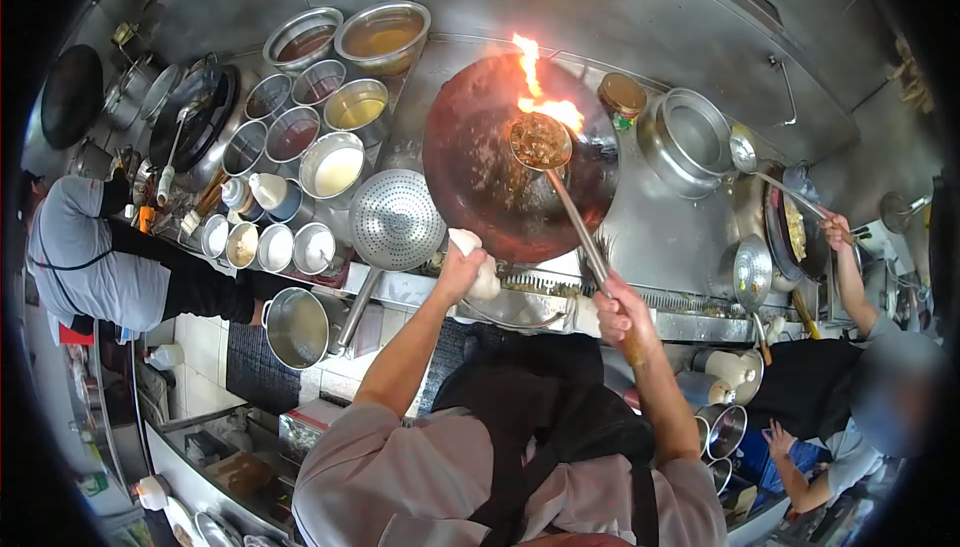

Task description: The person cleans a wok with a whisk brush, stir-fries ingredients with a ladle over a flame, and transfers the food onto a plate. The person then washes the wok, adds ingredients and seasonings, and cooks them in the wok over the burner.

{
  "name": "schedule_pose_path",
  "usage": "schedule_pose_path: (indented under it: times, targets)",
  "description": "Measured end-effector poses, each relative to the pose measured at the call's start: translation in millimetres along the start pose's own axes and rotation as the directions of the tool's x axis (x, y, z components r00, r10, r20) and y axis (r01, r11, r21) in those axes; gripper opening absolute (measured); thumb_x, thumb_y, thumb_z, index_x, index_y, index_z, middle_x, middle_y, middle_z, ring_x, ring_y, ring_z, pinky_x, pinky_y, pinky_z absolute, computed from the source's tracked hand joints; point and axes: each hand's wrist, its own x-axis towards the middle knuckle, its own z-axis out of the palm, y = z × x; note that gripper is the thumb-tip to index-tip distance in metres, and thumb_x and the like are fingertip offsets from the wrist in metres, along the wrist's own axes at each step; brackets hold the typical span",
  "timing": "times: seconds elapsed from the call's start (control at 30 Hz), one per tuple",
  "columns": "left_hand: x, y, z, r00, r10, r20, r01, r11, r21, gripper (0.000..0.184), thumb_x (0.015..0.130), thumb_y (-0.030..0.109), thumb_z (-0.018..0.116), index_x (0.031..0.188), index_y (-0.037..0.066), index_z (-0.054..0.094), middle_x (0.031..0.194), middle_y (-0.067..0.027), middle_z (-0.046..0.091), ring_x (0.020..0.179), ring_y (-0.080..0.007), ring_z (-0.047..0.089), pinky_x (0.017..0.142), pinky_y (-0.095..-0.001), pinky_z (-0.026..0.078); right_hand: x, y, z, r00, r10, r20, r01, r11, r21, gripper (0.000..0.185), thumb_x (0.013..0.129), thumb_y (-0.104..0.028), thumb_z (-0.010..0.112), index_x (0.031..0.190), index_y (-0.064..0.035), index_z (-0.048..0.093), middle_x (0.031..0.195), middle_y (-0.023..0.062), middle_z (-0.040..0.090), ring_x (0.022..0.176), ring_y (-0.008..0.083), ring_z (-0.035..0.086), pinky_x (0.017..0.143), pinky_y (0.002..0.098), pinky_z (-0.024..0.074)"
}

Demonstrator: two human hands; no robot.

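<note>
Hands (622, 313) grip ladle (576, 215), cloth (486, 282); wok (468, 152) flaming

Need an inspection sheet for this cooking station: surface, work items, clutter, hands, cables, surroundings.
Surface: grey stainless-steel counter, bare to the right of the wok.
Work items: dark round metal wok; long-handled metal ladle with brown food in its bowl, over the wok; orange flames beside the bowl.
Clutter: perforated round steel strainer and round steel pots left of the wok.
Hands: left hand grips a white cloth near the wok's rim; right hand grips the ladle's handle.
Cables: nothing seen.
Surroundings: co-workers at left and right; steel wall behind.
</note>
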Motion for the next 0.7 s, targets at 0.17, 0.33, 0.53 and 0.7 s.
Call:
schedule_pose_path:
  times: [0.17,0.33,0.53,0.7]
  targets:
    - [-11.9,80.8,33.2,0.894,-0.357,0.271,0.447,0.669,-0.593,0.013,0.094,0.021,0.065,0.1,0.01,0.064,0.085,-0.005,0.066,0.074,-0.0213,0.068,0.067,-0.0383,0.058,-19.9,10.4,-22.4,0.996,-0.046,-0.081,0.04,0.996,-0.074,0.052,0.106,-0.019,0.052,0.155,-0.0188,0.036,0.071,-0.0014,0.045,0.04,0.0034,0.037,0.033,0.0206,0.0342]
    - [-28.0,43.1,79.5,0.972,-0.219,-0.079,0.169,0.897,-0.408,0.028,0.095,0.013,0.061,0.121,0.005,0.054,0.105,-0.0079,0.065,0.091,-0.0207,0.067,0.077,-0.0361,0.057,-40.2,-23.5,-12.6,0.995,-0.004,-0.099,-0.016,0.98,-0.198,0.054,0.103,-0.017,0.057,0.153,-0.011,0.038,0.071,-0.0004,0.046,0.04,0.0046,0.039,0.033,0.022,0.0354]
    - [-22.9,-75.8,61.6,0.919,0.35,-0.18,-0.259,0.883,0.392,0.055,0.088,0.013,0.063,0.135,-0.004,0.04,0.12,-0.0245,0.06,0.113,-0.0426,0.059,0.099,-0.0464,0.046,-65.8,-54.0,20.0,0.987,0.082,-0.14,-0.123,0.94,-0.319,0.044,0.102,-0.014,0.053,0.144,-0.0058,0.046,0.071,-0.0009,0.05,0.042,0.0022,0.041,0.033,0.0199,0.0361]
    - [-37.3,-49.8,62.2,0.902,0.393,-0.18,-0.303,0.872,0.385,0.061,0.087,0.015,0.064,0.137,-0.007,0.036,0.121,-0.0282,0.059,0.113,-0.0465,0.059,0.1,-0.0474,0.046,-67.2,-78.4,49.4,0.996,0.074,-0.055,-0.085,0.97,-0.228,0.039,0.104,-0.014,0.052,0.143,-0.0083,0.047,0.072,-0.0016,0.05,0.041,0.0024,0.041,0.031,0.0186,0.035]
